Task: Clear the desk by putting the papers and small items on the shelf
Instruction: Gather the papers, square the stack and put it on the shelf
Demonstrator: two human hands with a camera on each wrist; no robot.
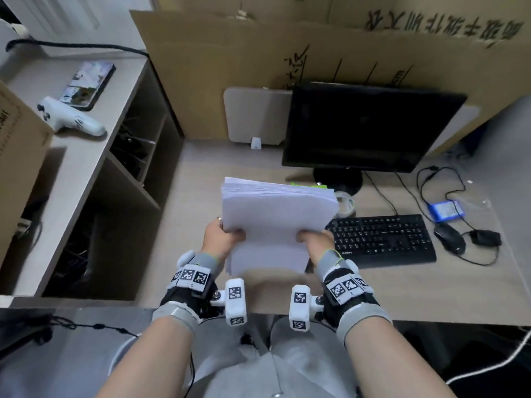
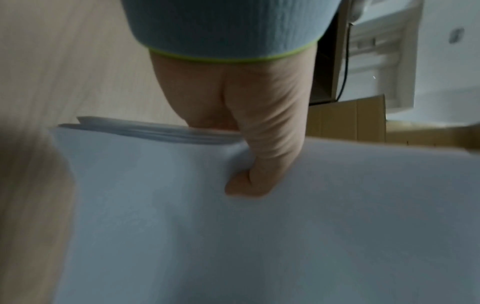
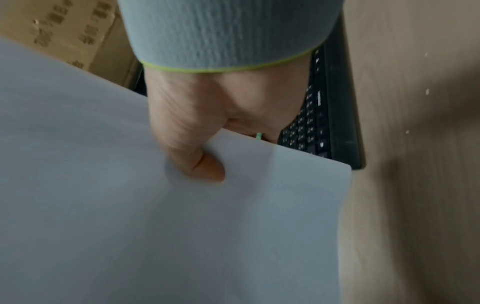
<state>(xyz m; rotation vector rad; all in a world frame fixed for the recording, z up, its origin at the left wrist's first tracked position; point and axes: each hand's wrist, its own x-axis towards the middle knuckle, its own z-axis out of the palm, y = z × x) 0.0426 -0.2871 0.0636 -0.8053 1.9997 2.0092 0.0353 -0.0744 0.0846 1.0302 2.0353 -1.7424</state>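
Note:
A thick stack of white papers [image 1: 273, 216] is lifted above the desk [image 1: 184, 225], tilted with its far edge raised. My left hand [image 1: 222, 235] grips its left side and my right hand [image 1: 314, 239] grips its right side, thumbs on top. In the left wrist view the left thumb [image 2: 254, 176] presses on the stack of papers [image 2: 259, 236]. In the right wrist view the right thumb [image 3: 197, 162] presses on the papers [image 3: 155, 226]; my other fingers are hidden beneath. The shelf unit [image 1: 86, 156] stands to the left.
A roll of tape [image 1: 346, 203] and something green [image 1: 309, 185] lie behind the stack. A monitor [image 1: 365, 127], keyboard [image 1: 382, 239], mouse [image 1: 449, 239], blue device [image 1: 446, 211] and cables fill the right. A phone [image 1: 89, 84] and white controller [image 1: 71, 119] lie on the shelf top.

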